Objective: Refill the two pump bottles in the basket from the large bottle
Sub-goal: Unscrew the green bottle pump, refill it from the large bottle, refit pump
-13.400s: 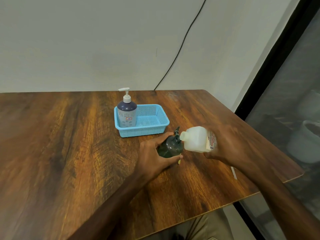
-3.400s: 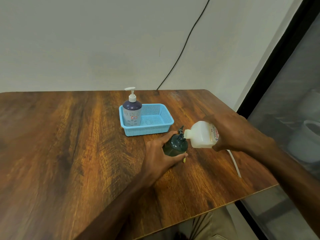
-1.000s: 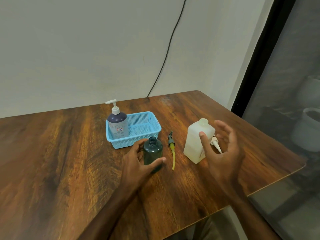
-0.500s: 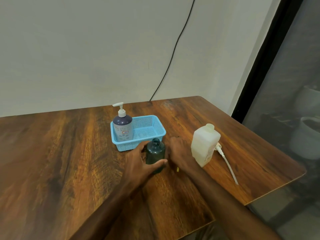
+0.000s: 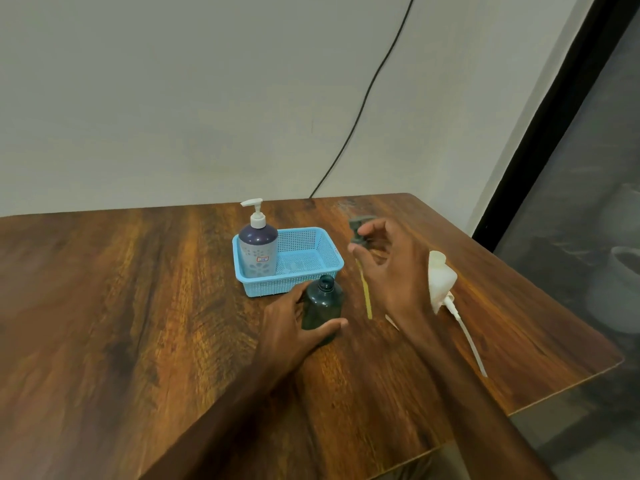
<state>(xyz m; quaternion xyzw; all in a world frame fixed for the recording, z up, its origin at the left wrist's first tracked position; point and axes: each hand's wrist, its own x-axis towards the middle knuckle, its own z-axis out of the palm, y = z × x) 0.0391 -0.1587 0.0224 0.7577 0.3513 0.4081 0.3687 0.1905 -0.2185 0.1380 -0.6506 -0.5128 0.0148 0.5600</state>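
A dark green bottle (image 5: 322, 308) stands upright and uncapped on the table just in front of the blue basket (image 5: 313, 277). My left hand (image 5: 294, 327) is wrapped around its lower body. My right hand (image 5: 391, 268) is raised to the right of the basket and holds the dark pump head (image 5: 358, 230), whose yellowish tube (image 5: 365, 296) hangs down below the fingers. The large white bottle (image 5: 441, 277) stands behind my right hand, partly hidden by it. A purple pump bottle with a white pump (image 5: 258, 245) stands in the basket's left end.
A white pump with a long tube (image 5: 465, 336) lies on the wooden table (image 5: 138, 306) to the right of the large bottle. The table's right edge runs close by, with a dark glass panel beyond. A black cable hangs down the wall behind.
My right hand has let go of the large bottle, which now stands on the table, and has lifted the dark pump head off the table. My left hand stays on the green bottle.
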